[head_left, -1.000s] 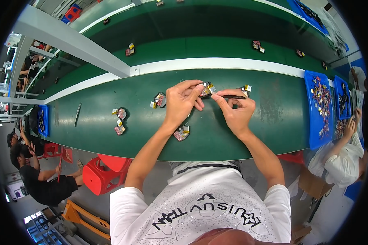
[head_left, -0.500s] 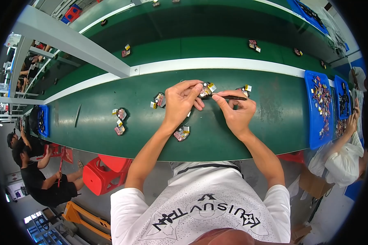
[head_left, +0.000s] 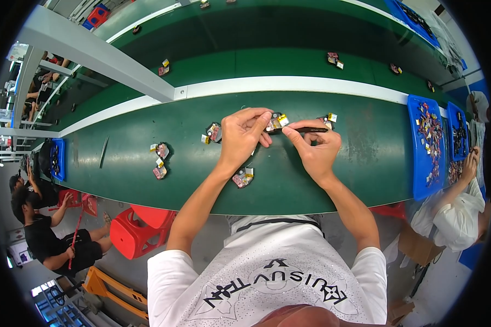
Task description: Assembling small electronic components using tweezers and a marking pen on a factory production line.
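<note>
Above the green bench, my left hand [head_left: 242, 136] pinches a small electronic assembly [head_left: 277, 121] between thumb and fingers. The assembly has a dark casing, a reddish circuit board and a yellow-and-silver battery. My right hand [head_left: 317, 147] is closed round a slim black pair of tweezers [head_left: 313, 129], its tip touching or very near the assembly's lower edge. A similar assembly [head_left: 214, 132] lies left of my left hand, and another [head_left: 243, 177] lies nearer me. One more assembly [head_left: 327, 120] is partly hidden behind my right hand.
Two more assemblies [head_left: 161, 160] lie on the left of the bench, near a thin metal strip [head_left: 103, 151]. Blue trays [head_left: 420, 185] of small parts stand at right. Beyond a white rail [head_left: 289, 84] runs a green belt [head_left: 289, 62] carrying assemblies. Co-workers sit at both sides; red stools [head_left: 126, 235] stand left.
The held assembly has turned slightly, showing more of its battery. Pieces on the far belt have shifted a little left. A co-worker at left has moved a red stick-like thing.
</note>
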The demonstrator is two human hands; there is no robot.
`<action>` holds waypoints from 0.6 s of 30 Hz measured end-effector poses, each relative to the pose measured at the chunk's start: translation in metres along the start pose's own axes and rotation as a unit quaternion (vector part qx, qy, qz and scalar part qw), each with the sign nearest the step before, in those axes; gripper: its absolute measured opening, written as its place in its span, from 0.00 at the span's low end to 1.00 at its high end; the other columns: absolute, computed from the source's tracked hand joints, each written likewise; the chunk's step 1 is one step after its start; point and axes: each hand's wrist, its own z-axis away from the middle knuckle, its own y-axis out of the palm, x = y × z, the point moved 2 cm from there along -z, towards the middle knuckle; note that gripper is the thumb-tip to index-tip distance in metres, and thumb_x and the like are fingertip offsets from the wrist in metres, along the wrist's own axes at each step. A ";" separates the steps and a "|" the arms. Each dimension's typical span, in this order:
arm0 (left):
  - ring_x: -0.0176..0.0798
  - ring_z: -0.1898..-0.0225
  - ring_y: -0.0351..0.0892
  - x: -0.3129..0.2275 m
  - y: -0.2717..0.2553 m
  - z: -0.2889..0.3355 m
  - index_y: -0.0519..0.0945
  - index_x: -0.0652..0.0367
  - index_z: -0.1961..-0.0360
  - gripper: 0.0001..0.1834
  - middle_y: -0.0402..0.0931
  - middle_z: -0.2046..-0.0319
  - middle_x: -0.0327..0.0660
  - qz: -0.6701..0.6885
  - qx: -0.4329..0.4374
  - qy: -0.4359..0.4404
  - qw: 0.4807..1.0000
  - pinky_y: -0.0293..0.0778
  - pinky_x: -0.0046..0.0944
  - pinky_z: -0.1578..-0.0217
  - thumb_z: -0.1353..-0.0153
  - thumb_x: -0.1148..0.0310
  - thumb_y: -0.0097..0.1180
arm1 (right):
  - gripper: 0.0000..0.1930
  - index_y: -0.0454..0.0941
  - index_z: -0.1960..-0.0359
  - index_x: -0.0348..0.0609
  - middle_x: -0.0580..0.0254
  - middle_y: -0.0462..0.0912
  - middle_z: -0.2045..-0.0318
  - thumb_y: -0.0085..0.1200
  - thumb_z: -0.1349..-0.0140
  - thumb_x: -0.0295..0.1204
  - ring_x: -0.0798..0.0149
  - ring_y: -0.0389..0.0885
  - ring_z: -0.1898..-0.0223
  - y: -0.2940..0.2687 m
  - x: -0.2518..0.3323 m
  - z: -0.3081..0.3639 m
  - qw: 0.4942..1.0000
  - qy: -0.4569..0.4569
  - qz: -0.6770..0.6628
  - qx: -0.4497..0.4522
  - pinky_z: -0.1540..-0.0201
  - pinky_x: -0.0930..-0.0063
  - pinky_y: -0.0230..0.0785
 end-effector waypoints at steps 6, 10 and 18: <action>0.35 0.82 0.81 0.002 -0.003 -0.001 0.83 0.77 0.58 0.11 0.83 0.75 0.47 -0.023 0.013 -0.021 0.999 0.74 0.30 0.83 0.32 0.75 0.58 | 0.05 0.87 0.68 0.36 0.72 0.83 0.76 0.72 0.45 0.22 0.85 0.60 0.85 -0.001 -0.002 -0.002 0.999 0.037 -0.015 0.030 0.83 0.83 0.47; 0.34 0.82 0.81 0.000 -0.007 -0.004 0.83 0.77 0.58 0.11 0.83 0.76 0.46 -0.015 0.011 -0.017 1.000 0.74 0.30 0.84 0.32 0.75 0.57 | 0.06 0.87 0.67 0.36 0.72 0.82 0.76 0.72 0.45 0.22 0.85 0.61 0.85 -0.001 -0.002 -0.005 0.999 0.022 -0.033 0.004 0.82 0.84 0.48; 0.33 0.82 0.81 0.000 -0.008 -0.004 0.83 0.76 0.57 0.12 0.83 0.75 0.46 0.001 0.015 -0.032 0.999 0.73 0.29 0.84 0.31 0.74 0.57 | 0.07 0.88 0.67 0.41 0.70 0.84 0.77 0.73 0.47 0.23 0.82 0.62 0.87 0.002 0.001 -0.003 0.997 -0.051 0.033 0.045 0.82 0.82 0.52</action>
